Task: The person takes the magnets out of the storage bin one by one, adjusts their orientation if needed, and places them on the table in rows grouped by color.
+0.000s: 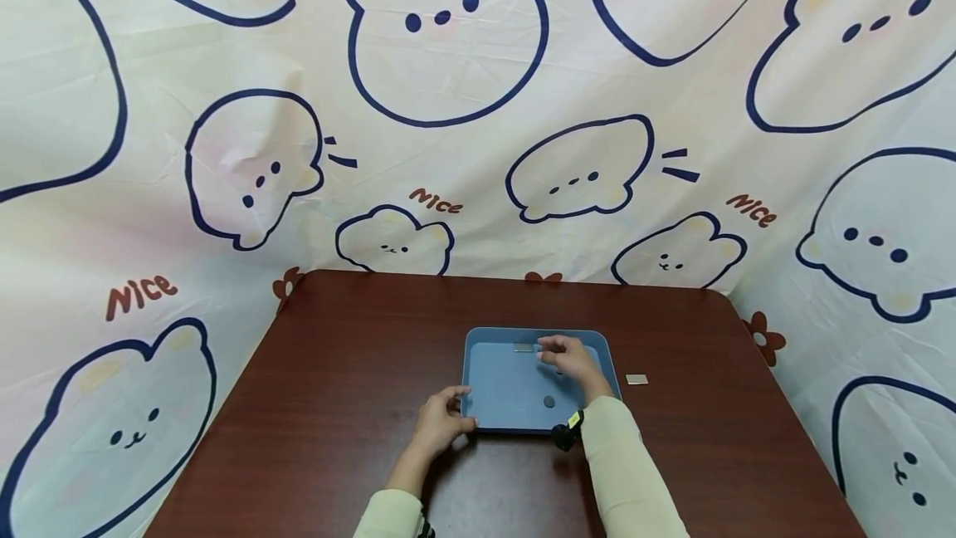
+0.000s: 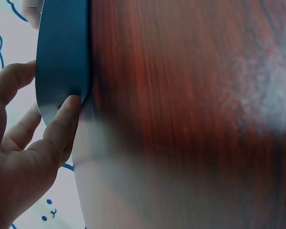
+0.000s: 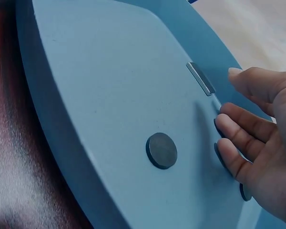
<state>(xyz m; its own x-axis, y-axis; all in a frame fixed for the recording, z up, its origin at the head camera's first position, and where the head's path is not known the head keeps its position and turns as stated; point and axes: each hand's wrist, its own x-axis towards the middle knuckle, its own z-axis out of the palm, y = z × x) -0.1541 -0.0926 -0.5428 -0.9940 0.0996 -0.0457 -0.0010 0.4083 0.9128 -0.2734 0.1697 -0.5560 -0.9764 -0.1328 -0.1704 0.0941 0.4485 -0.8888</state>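
A shallow blue tray (image 1: 508, 372) lies on the table. My left hand (image 1: 439, 422) holds its near left corner, thumb on the front side and fingers along the left wall (image 2: 62, 52). Over the tray's right half hovers my right hand (image 1: 568, 358), its fingers loosely bent and nothing visible between thumb and fingers. A dark round disc (image 3: 162, 150) rests on the tray floor apart from that hand. More dark discs (image 3: 245, 192) sit beside or behind its fingers, partly hidden. Along the far wall lies a small rectangular bar (image 3: 200, 78), close to the right fingertips.
On the brown wooden table (image 1: 358, 355), a small pale rectangular piece (image 1: 637, 379) lies just right of the tray. A cloth with cartoon bear drawings (image 1: 448, 90) hangs behind the table and at both sides.
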